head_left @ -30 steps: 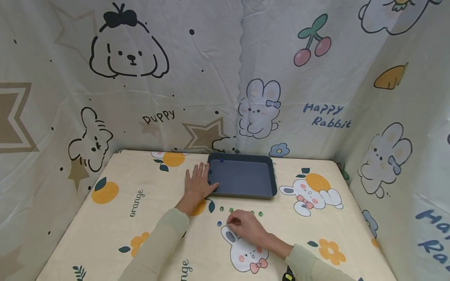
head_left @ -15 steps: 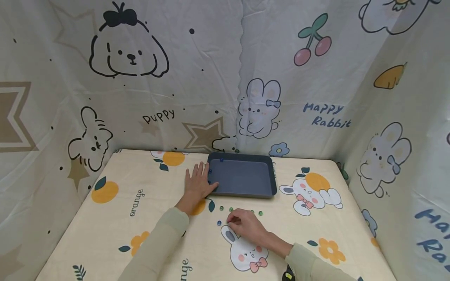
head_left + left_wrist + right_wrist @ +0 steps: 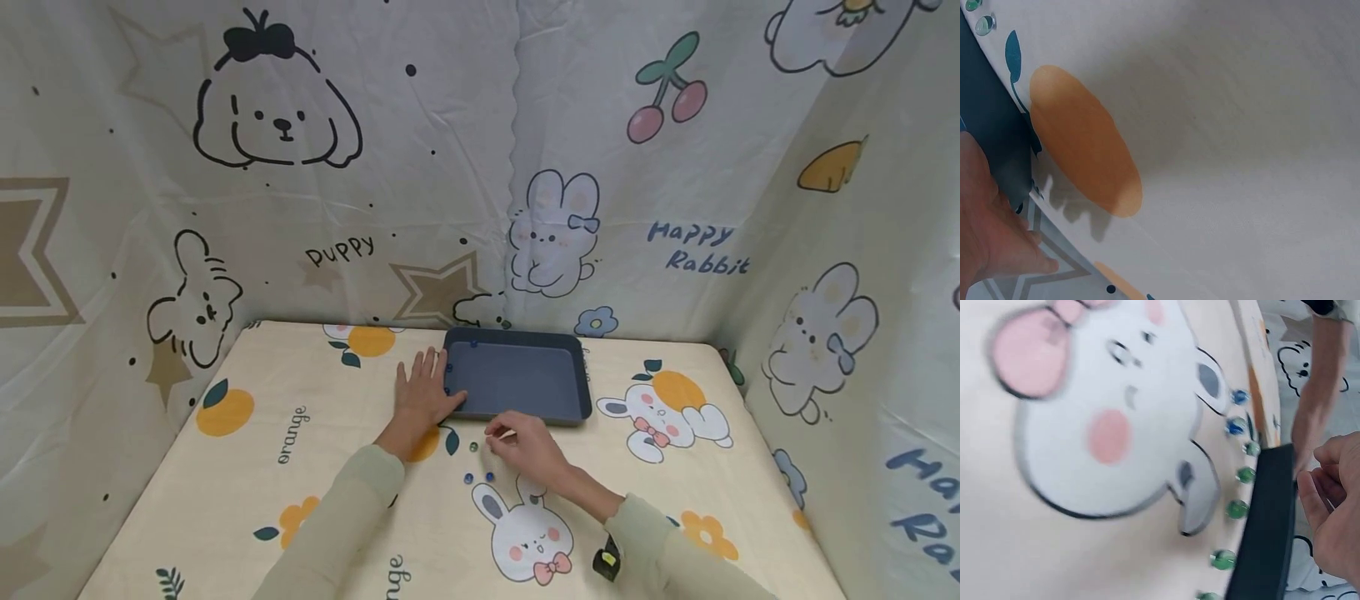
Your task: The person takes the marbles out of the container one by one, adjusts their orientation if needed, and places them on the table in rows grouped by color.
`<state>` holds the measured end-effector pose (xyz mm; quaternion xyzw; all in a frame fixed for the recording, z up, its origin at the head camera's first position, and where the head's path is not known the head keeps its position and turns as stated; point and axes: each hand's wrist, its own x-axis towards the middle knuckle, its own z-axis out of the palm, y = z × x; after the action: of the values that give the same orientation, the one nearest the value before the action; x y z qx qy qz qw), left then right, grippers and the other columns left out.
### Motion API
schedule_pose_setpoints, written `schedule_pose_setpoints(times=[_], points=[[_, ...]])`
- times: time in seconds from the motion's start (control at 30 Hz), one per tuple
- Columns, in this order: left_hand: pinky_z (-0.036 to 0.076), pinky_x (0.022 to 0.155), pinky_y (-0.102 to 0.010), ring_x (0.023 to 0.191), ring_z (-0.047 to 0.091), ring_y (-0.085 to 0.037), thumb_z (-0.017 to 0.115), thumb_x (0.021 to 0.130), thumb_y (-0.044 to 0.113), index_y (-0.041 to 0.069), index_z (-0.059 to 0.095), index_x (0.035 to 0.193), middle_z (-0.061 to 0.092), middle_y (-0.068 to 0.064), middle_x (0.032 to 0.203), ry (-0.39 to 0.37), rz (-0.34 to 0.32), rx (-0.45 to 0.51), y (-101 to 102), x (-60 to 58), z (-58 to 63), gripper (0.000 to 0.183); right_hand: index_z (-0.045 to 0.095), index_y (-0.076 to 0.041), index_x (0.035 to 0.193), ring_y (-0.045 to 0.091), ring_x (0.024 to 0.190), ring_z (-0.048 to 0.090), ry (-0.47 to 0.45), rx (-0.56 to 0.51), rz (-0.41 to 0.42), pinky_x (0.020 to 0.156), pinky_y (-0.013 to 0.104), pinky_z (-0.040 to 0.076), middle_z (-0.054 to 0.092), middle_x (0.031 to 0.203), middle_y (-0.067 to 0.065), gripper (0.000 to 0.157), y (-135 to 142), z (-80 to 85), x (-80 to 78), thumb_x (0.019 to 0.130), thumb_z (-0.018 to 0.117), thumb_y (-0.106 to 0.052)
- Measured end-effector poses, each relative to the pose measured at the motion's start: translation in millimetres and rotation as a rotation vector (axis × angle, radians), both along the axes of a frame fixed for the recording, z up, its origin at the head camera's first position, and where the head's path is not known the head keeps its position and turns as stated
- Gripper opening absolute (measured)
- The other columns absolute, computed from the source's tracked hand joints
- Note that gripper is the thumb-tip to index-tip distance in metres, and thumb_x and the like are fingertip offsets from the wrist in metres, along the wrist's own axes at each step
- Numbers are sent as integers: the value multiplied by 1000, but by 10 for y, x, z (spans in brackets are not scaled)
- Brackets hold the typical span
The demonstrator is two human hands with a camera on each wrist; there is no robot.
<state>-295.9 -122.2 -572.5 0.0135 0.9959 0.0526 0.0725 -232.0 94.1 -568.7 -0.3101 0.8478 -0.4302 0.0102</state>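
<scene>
My left hand (image 3: 425,396) lies spread at the left end of the dark grey tray (image 3: 517,375), its thumb over the near corner. My right hand (image 3: 528,450) hovers by the tray's near edge, fingers loosely curled, with nothing visible between them in the right wrist view. Two blue marbles, one on the left (image 3: 468,478) and one on the right (image 3: 490,477), sit side by side on the cloth. Behind them is a green marble (image 3: 474,447); the right wrist view shows several green marbles (image 3: 1237,509) in a row, mostly hidden from the head view.
Inside the tray, a few blue marbles lie along its left side, one being the far marble (image 3: 473,342). A patterned cream cloth (image 3: 300,492) covers the table. Printed fabric walls (image 3: 442,167) enclose the back and sides. My right wrist wears a black device (image 3: 607,559).
My right hand has lifted away from the cloth and moved toward the tray, uncovering the right blue marble beside the other blue one. The left hand has kept its place.
</scene>
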Motion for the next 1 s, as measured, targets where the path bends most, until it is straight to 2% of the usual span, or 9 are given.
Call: schedule_pose_setpoints(times=[0.2,0.47,0.6,0.77,1.0], points=[[6,118,-58,151,11,-32,50,94,66,11,15,161,13,-14,166,6,-3,-15,-11,-7,1,94,72,-2,98,15,88,68,96,9,-52,74,21,56,68,96,2,8,-105,134,-370,90,73,-4],[5,118,-58,151,9,-31,49,94,67,13,15,161,12,-12,166,-2,-7,-41,2,-9,0,93,72,-1,105,22,92,69,83,95,-135,80,34,57,70,101,8,15,-263,198,-864,90,73,-6],[5,118,-57,151,8,-31,49,94,67,13,14,162,11,-11,166,-5,-13,-45,17,-18,1,93,72,-2,105,25,95,69,39,114,-203,84,39,56,71,103,8,16,-323,170,-1049,90,73,-7],[6,119,-57,151,9,-31,47,94,68,13,14,162,10,-11,166,-6,-15,-45,14,-18,-6,94,73,-5,110,24,99,68,-53,143,-290,86,39,55,71,107,7,18,-425,107,-1241,92,73,-9],[6,119,-56,151,9,-31,47,94,68,13,13,162,10,-11,166,-10,-8,-39,-19,-10,5,94,71,-4,117,27,105,67,-79,193,-334,89,41,54,69,117,12,26,-578,42,-1437,91,73,-8]])
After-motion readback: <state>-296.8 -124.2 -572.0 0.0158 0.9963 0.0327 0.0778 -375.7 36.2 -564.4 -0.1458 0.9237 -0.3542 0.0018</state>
